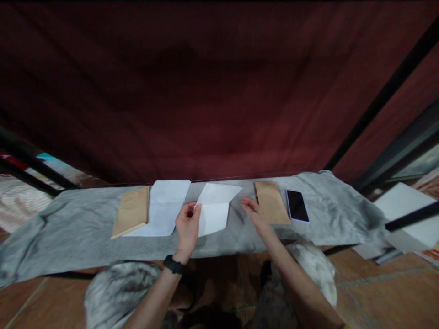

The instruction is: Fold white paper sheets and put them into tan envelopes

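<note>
My left hand [188, 222] pinches the left edge of a creased sheet of white paper [214, 211], whose upper part tilts up along a fold. To the right of that sheet, my right hand [253, 213] is apart from it, fingers loosely extended with nothing seen in them. Close beside the right hand lies a brown envelope [273, 203]. Further left, more white paper [167, 201] lies flat with a fold line across it. A stack of brown envelopes [132, 211] overlaps its lower left edge.
A grey cloth [78, 228] covers the narrow bench or table. At the right lies a smartphone [297, 206] with a dark screen. Dark red fabric [219, 91] hangs right behind the far edge. White boards [408, 214] stand low at the far right.
</note>
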Motion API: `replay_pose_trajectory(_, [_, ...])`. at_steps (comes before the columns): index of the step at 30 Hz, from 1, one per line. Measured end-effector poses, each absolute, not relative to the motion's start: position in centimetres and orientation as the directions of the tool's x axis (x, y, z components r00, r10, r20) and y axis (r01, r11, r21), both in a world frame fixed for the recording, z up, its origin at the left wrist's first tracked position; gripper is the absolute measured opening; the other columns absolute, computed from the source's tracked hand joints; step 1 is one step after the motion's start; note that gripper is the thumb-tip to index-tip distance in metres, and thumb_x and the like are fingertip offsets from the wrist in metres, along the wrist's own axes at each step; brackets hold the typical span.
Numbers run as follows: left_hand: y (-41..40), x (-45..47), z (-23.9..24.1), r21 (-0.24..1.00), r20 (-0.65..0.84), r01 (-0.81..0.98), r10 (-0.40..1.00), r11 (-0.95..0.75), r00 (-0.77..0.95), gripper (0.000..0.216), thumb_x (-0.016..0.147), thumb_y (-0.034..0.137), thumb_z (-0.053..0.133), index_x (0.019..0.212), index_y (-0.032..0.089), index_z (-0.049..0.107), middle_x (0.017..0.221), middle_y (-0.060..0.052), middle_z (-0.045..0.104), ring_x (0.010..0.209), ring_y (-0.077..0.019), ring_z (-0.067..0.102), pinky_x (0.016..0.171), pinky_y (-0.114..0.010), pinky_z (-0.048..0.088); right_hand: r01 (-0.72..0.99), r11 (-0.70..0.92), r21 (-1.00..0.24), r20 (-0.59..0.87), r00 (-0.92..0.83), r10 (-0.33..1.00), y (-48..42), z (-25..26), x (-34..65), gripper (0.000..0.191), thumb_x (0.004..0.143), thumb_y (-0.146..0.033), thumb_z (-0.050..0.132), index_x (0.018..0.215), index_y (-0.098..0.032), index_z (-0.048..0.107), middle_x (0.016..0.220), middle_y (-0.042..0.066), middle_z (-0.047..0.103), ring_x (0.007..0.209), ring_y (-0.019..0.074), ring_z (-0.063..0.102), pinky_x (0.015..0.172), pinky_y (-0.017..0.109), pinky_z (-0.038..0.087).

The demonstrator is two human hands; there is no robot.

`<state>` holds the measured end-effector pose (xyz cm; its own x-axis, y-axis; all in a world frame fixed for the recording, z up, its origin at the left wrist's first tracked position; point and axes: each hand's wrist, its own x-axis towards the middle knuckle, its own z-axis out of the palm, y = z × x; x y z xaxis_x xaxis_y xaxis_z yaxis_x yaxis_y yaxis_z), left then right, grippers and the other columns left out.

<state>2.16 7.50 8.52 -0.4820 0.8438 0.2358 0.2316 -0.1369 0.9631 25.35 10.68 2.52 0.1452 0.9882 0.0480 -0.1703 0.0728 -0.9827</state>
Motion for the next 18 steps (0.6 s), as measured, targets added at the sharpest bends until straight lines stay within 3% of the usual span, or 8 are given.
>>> replay_pose_trajectory(4, [6.7,2.5,9.9,0.889,0.397,0.407,0.796,-0.210,-0.456,0.013,0.079,0.036,0.069,0.084,0.025,0.071,0.078,-0.001,0.059,0.082,-0.0207,0.055,0.082,-0.029,0.044,-0.252,-0.045,-0.967,-0.022,-0.093,0.995,8.7,3.3,24.1,0.046,0.074,-0.044,0.071,0.114,-0.022,0.066,0.116,0.010,0.069,0.104,0.0256,0.063,0.089,0.041,0.050])
replay_pose_trajectory(8, [5.3,4.9,7.6,0.717,0.497,0.621,0.857,-0.316,-0.138,0.013,0.086,0.024,0.060,0.091,0.026,0.071,0.097,-0.007,0.066,0.098,-0.0251,0.059,0.093,-0.035,0.043,-0.440,-0.172,-0.881,-0.072,-0.234,0.970,6.8,3.1,21.9,0.050,0.073,-0.045,0.074,0.118,-0.027,0.063,0.123,0.007,0.067,0.109,0.0246,0.064,0.090,0.040,0.053])
replay_pose_trajectory(10, [4.5,6.5,5.7,0.609,0.478,0.715,0.878,-0.342,0.013,0.019,0.089,0.020,0.054,0.096,0.025,0.070,0.098,-0.008,0.066,0.096,-0.0248,0.060,0.090,-0.036,0.045,-0.468,-0.215,-0.857,-0.146,-0.179,0.973,6.7,2.3,21.2,0.042,0.071,-0.049,0.073,0.105,-0.024,0.065,0.110,0.006,0.071,0.097,0.0234,0.067,0.082,0.038,0.055])
replay_pose_trajectory(13, [3.5,8.8,2.9,0.525,0.387,0.764,0.905,-0.375,0.177,0.025,0.091,0.017,0.050,0.107,0.025,0.067,0.103,-0.008,0.067,0.098,-0.0243,0.061,0.091,-0.038,0.048,-0.375,-0.217,-0.901,-0.229,-0.014,0.973,7.3,0.8,21.0,0.035,0.068,-0.050,0.070,0.089,-0.022,0.063,0.085,0.004,0.071,0.074,0.0188,0.065,0.064,0.030,0.053])
replay_pose_trajectory(16, [2.9,9.7,1.3,0.564,0.349,0.726,0.911,-0.393,0.221,0.033,0.090,0.021,0.055,0.123,0.026,0.061,0.119,-0.008,0.065,0.110,-0.0248,0.060,0.099,-0.041,0.046,-0.286,-0.191,-0.939,-0.216,0.058,0.975,8.6,-0.4,21.7,0.033,0.064,-0.046,0.067,0.085,-0.021,0.063,0.070,0.000,0.066,0.059,0.0150,0.057,0.052,0.026,0.045])
replay_pose_trajectory(18, [3.4,9.2,0.8,0.639,0.371,0.687,0.921,-0.346,0.119,0.042,0.089,0.028,0.059,0.131,0.025,0.056,0.132,-0.010,0.060,0.123,-0.0271,0.054,0.107,-0.044,0.041,-0.254,-0.168,-0.953,-0.195,0.085,0.977,9.5,-0.6,22.3,0.031,0.061,-0.042,0.067,0.083,-0.020,0.063,0.064,-0.002,0.063,0.055,0.0138,0.053,0.050,0.025,0.041])
